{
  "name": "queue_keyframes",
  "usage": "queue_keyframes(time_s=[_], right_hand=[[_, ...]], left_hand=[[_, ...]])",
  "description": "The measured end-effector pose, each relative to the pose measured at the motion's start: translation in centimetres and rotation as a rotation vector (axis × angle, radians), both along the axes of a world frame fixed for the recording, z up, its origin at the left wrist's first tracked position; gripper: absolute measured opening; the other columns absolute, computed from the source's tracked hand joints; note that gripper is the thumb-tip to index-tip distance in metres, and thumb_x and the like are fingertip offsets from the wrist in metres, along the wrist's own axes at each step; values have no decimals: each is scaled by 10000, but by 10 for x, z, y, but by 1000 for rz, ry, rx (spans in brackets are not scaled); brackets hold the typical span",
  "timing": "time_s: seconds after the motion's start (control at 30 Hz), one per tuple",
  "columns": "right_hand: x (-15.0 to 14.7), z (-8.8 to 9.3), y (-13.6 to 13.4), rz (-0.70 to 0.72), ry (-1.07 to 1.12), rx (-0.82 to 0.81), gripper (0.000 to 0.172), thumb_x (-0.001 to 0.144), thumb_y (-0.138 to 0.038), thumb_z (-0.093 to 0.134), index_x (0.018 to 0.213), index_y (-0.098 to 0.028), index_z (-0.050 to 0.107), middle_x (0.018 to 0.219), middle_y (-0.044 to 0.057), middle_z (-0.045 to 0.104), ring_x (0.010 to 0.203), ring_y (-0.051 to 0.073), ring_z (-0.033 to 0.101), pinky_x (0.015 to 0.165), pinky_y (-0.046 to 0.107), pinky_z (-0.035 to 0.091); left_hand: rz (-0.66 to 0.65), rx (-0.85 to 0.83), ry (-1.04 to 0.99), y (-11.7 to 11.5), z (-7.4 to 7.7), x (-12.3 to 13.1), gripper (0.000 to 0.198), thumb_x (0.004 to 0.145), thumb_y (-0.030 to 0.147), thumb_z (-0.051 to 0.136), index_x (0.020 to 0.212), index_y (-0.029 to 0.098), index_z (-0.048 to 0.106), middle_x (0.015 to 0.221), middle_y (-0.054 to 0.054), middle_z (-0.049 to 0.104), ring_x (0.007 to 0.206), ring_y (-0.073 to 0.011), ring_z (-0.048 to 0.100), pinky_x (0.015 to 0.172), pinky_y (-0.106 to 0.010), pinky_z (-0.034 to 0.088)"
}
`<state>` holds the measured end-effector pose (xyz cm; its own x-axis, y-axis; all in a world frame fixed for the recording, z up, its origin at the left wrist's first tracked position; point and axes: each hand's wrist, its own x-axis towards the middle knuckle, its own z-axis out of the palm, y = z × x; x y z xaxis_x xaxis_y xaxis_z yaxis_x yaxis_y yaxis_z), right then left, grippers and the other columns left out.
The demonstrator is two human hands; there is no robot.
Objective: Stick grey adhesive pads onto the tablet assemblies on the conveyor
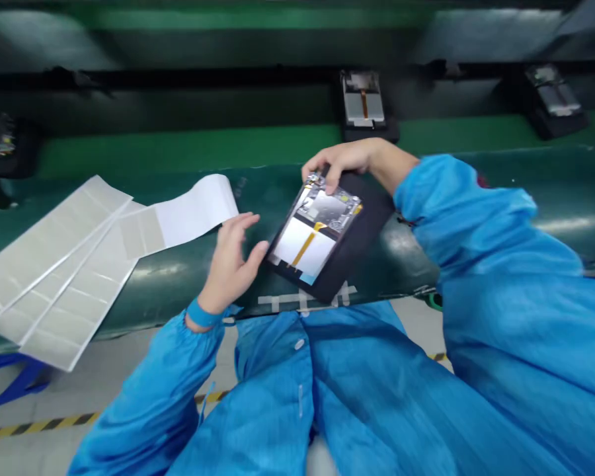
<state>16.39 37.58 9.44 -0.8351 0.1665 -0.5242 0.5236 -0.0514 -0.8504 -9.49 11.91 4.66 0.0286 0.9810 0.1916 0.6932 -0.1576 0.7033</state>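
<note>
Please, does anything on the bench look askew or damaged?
The pale sheets at left look askew: they fan unevenly and overhang the front of the bench. The white strip near the left hand curls at one end. No spill or damage stands out.

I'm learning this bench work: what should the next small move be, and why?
Probably steady the device with the left hand: the right hand holds only its far end, and the left is open, its thumb close to the device's left side.
</note>
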Motion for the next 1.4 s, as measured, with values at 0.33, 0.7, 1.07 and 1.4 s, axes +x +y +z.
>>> queue_keyframes(time_s=[0.33, 0.7, 1.07, 1.4], right_hand=[[36, 45, -100, -178, -364, 1276, 211, 955, -139, 540, 951, -45, 728, 951, 109, 717, 1046, 265, 691, 911, 366, 445], [110, -58, -176, -659, -406, 1141, 246, 994, -131, 470, 1154, -167, 653, 1219, 149, 686, 1182, 304, 579, 1024, 451, 427], [134, -66, -132, -380, -384, 1215, 152, 1005, -111, 457, 973, -171, 592, 1244, 158, 581, 1207, 339, 485, 973, 472, 394], [44, -32, -200, 18, 112, 976, 130, 1094, -201, 392, 1043, -223, 510, 1051, 61, 683, 1044, 226, 600, 915, 344, 362]], left_hand=[[97, -295, 354, -17, -21, 19, 510, 967, 589, 519, 1177, 172, 725, 899, -81, 632, 873, -268, 615, 760, -364, 443], [159, -414, 361, -44, -13, 44, 514, 950, 698, 499, 1100, 238, 673, 816, -61, 674, 787, -284, 633, 692, -361, 371], [189, 26, 209, -45, 4, 48, 339, 984, 392, 555, 1289, 287, 659, 1045, -124, 637, 879, -279, 616, 676, -460, 504], [-114, -103, 85, -27, 3, 87, 204, 982, 402, 629, 1061, 268, 760, 842, 7, 736, 643, -152, 599, 674, -319, 483]])
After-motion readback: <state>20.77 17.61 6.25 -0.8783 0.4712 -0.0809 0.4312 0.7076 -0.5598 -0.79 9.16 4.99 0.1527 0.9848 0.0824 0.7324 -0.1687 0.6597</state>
